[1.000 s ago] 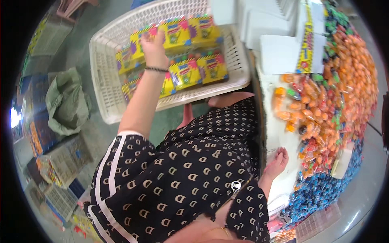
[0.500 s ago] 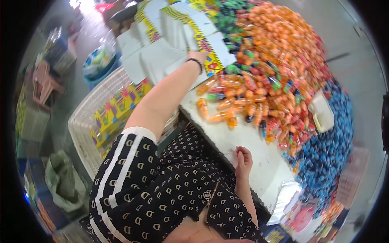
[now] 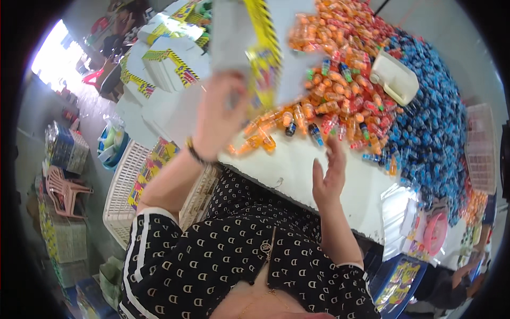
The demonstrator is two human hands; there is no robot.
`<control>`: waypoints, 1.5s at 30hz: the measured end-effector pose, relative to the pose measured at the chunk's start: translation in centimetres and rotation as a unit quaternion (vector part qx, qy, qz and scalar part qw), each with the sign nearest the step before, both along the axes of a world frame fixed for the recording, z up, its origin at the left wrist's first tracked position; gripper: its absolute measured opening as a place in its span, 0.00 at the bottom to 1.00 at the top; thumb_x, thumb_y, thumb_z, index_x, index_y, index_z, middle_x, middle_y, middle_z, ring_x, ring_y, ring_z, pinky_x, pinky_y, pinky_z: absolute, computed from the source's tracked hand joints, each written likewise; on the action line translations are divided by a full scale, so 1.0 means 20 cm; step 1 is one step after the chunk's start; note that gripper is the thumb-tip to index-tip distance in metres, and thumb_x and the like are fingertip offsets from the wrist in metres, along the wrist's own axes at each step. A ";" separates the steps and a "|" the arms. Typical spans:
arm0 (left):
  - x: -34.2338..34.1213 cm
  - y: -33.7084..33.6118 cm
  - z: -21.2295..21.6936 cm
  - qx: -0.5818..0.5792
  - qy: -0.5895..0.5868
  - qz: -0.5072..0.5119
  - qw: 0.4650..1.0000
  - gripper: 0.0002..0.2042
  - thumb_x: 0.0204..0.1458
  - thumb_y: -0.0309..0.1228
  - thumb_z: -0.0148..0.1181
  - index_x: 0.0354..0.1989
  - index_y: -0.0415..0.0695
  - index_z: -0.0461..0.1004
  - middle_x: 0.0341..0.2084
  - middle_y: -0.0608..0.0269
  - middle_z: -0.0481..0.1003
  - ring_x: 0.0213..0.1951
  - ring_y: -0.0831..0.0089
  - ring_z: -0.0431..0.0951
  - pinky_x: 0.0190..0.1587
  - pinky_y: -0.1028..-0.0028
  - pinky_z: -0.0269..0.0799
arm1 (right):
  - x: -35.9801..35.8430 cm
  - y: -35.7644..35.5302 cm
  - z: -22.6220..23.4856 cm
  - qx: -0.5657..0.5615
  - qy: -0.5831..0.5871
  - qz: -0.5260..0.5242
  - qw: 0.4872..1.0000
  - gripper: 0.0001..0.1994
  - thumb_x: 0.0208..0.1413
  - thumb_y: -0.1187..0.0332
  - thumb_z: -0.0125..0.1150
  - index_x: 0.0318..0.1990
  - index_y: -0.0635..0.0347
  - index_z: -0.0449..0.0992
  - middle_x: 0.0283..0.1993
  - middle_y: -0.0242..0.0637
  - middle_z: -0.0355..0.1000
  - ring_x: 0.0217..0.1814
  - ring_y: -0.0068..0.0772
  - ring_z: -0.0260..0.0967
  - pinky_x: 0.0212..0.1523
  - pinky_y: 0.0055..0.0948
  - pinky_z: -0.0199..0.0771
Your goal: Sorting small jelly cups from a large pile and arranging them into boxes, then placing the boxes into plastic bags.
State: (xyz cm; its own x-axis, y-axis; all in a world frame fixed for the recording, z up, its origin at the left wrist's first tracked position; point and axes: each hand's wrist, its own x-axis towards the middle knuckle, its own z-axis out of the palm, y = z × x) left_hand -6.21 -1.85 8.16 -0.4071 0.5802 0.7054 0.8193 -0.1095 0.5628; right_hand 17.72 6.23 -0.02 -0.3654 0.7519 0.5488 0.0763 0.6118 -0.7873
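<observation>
My left hand [image 3: 220, 114], smeared by motion and wearing a dark bracelet, grips a white cardboard box [image 3: 232, 34] with yellow printed strips. The box is raised above the table, its panels blurred. My right hand [image 3: 330, 178] hovers over the table's near edge, holding nothing, its fingers stretched out and the thumb apart. Beyond it lies a heap of small orange bottles [image 3: 334, 80], mixed with red, green and dark ones. Some loose orange bottles [image 3: 255, 141] rest just beyond my left wrist.
More folded boxes [image 3: 164, 69] stand at the far left of the white table [image 3: 350, 196]. A white scoop-like jug [image 3: 396, 77] lies between the orange bottles and a heap of blue ones [image 3: 425, 122]. A white basket [image 3: 122, 186] holds yellow printed cartons. A pink bowl [image 3: 435, 234] sits at right.
My left hand has pulled a box off the stack and brought it nearer and up. My right hand has lifted forward and its fingers have spread. The view has turned.
</observation>
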 end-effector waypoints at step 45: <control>0.39 -0.16 -0.62 -0.324 -0.572 -0.290 0.695 0.40 0.44 0.20 0.57 0.67 0.46 0.45 0.48 0.55 0.69 0.48 0.67 0.71 0.54 0.69 0.68 | 0.34 -0.03 -0.22 0.168 -0.290 0.196 0.922 0.39 0.44 0.68 0.68 0.67 0.51 0.58 0.68 0.46 0.57 0.69 0.51 0.53 0.66 0.41 0.52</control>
